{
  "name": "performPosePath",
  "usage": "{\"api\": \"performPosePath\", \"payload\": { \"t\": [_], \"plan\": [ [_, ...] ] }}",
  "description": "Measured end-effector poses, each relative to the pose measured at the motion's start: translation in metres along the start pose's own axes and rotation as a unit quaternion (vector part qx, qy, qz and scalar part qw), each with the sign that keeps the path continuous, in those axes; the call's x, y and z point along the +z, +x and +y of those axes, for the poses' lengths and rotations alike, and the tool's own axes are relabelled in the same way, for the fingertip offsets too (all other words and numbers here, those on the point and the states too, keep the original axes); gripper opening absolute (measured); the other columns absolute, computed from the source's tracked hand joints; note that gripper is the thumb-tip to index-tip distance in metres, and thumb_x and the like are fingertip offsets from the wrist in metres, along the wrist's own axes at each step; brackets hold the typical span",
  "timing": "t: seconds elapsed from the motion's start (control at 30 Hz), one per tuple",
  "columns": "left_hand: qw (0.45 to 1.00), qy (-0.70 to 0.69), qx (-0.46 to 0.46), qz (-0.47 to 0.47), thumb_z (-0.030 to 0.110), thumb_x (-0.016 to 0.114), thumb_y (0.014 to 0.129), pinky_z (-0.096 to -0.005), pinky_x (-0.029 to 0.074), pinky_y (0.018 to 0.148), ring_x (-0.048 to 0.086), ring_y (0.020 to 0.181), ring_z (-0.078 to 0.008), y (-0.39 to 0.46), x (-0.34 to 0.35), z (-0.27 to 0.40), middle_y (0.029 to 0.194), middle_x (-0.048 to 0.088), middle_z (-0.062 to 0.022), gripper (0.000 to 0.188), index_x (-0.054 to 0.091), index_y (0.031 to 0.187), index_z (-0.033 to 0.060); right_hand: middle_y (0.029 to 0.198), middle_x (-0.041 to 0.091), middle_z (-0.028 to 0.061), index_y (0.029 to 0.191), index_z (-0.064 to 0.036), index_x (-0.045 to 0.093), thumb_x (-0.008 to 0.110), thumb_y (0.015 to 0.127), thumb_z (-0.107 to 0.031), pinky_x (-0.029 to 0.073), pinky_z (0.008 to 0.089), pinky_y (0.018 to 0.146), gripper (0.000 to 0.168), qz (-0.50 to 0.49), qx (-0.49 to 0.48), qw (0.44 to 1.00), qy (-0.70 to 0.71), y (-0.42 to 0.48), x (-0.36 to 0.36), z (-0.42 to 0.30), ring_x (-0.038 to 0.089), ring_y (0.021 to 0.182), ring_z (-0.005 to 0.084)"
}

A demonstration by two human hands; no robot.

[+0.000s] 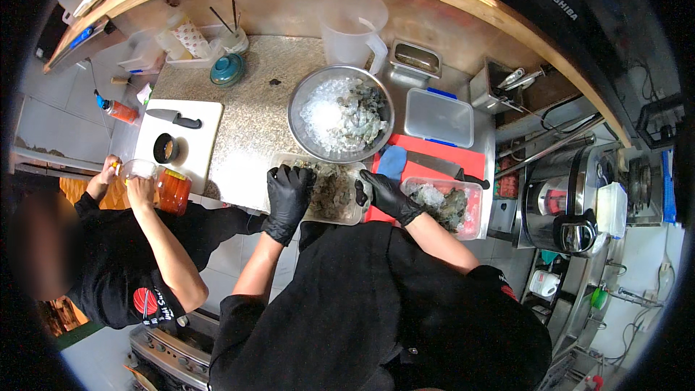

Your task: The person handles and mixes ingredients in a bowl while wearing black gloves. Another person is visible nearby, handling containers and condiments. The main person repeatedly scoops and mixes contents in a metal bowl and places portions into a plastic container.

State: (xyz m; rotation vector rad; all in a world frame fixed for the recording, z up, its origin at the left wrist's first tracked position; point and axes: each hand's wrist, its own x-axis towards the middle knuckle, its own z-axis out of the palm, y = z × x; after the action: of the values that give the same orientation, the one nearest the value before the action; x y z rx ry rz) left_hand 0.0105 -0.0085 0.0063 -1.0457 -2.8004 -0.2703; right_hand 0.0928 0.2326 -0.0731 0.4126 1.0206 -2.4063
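In front of me sits a clear plastic container (339, 217) filled with greyish shrimp or shrimp shells (329, 187). My left hand (289, 198), in a black glove, is over its left end with the fingers curled; what lies under them is hidden. At the right end, my gloved right hand (390, 195) has its fingers and thumb around the container's rim. Just behind stands a steel bowl (293, 119) of ice and raw shrimp (361, 119). A second plastic container (475, 214) with ice and shrimp is beside my right wrist.
A chef's knife (437, 165) and blue cloth (392, 163) lie on a red cutting board (472, 160). Farther back are a lid (440, 118) and a plastic pitcher (350, 32). At left, a co-worker (136, 250) holds a jar near a white board (203, 141) bearing another knife (174, 118).
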Motion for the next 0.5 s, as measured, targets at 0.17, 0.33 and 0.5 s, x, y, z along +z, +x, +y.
{"api": "performPosePath", "payload": {
  "t": [0.17,0.33,0.5],
  "plan": [
    [0.997,-0.005,0.038,-0.069,0.023,0.065,0.078,-0.0447,0.040,0.084,0.052,0.096,-0.0331,-0.001,-0.027,0.014,0.101,0.059,-0.0161,0.044,0.057,0.117,0.0047,0.076,0.058,0.0046,0.102,0.000,0.056,0.042,0.099,-0.032,0.045,0.0310,0.068,0.036,0.020,-0.127,0.899,-0.418,-0.015,0.008,-0.015,0.056,0.069,0.0168],
    [0.975,-0.188,0.081,-0.081,0.015,0.065,0.074,-0.0448,0.044,0.081,0.057,0.090,-0.0347,0.020,-0.038,0.030,0.105,0.061,-0.0184,0.047,0.057,0.120,0.0079,0.083,0.063,0.0164,0.112,-0.001,0.055,0.045,0.097,-0.028,0.047,0.0377,0.068,0.032,-0.019,-0.114,0.812,-0.572,-0.019,0.050,-0.038,0.060,0.071,0.0237],
    [0.968,-0.193,0.160,-0.022,0.011,0.065,0.072,-0.0430,0.046,0.072,0.059,0.078,-0.0320,0.020,-0.015,0.026,0.086,0.063,-0.0143,0.044,0.060,0.115,0.0077,0.067,0.058,0.0222,0.099,0.000,0.059,0.056,0.089,-0.023,0.044,0.0444,0.055,0.025,0.040,-0.265,0.801,-0.536,-0.007,0.045,-0.010,0.056,0.054,0.0368]
  ]
}}
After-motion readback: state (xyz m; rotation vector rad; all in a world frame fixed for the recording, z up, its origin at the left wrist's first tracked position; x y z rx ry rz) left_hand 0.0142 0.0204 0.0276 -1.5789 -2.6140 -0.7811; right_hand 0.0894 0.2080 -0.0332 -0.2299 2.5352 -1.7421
